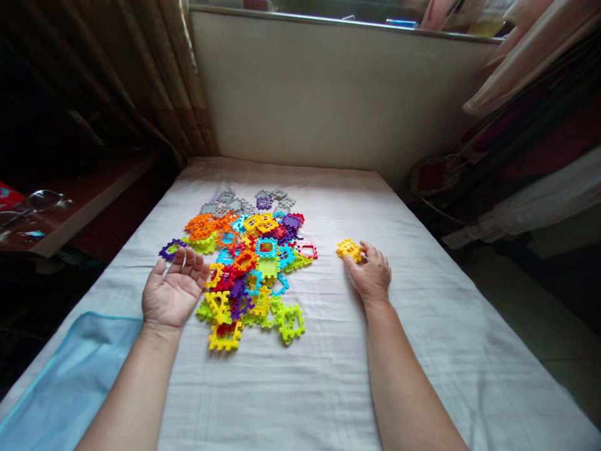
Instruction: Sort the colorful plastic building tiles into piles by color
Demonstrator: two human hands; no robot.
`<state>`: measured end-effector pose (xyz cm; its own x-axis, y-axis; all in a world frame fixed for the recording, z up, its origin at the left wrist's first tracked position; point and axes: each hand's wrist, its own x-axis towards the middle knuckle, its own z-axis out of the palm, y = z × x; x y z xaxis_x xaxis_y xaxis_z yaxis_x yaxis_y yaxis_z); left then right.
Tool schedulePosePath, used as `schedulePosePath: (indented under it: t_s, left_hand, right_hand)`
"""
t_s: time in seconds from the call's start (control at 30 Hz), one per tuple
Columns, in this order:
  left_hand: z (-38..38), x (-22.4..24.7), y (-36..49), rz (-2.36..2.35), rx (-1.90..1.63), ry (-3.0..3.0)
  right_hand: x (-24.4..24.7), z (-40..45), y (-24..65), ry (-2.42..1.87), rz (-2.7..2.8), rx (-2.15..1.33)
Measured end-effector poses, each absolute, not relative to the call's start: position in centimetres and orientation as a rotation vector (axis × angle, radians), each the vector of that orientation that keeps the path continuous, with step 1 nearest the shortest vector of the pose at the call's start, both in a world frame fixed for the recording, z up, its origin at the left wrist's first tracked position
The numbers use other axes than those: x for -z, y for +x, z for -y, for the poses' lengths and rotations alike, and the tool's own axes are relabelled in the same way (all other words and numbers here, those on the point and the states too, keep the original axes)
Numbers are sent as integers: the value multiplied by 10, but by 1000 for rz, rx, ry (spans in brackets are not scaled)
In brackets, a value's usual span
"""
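Note:
My left hand rests palm up at the left side of a pile of interlocking plastic building tiles. Its fingers are loosely spread and hold nothing. Over on the right, my right hand has its thumb and fingers closed around yellow building tiles, how many I cannot tell. The pile mixes yellow, red, blue, purple, orange and green pieces, many with square frame openings. Grey tiles lie at its far end. A purple tile sits just beyond my left fingertips.
A white sheet covers the bed-like surface. Light blue cloth lies at the left front. A wall stands behind, with a brown curtain at left, a dark red shelf beside the bed and hanging clothes at right.

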<state>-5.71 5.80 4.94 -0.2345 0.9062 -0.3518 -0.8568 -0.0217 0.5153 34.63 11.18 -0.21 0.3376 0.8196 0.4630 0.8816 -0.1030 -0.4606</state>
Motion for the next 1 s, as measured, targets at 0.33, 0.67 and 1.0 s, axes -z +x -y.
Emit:
schedulePosePath:
  t_s: [0.33, 0.67, 1.0]
  left_hand:
    - [-58, -57, -50, -775, -1670, 37]
    - [-57, -55, -52, -716, -1664, 39]
    - [-57, -54, -51, -725, -1658, 54]
  right_hand:
    - [-24, -106, 321, -1795, 1520, 172]
    - [-50, -68, 224, -1545, 2032, -570]
    - [-62, -52, 203, -1551, 2277, -554]
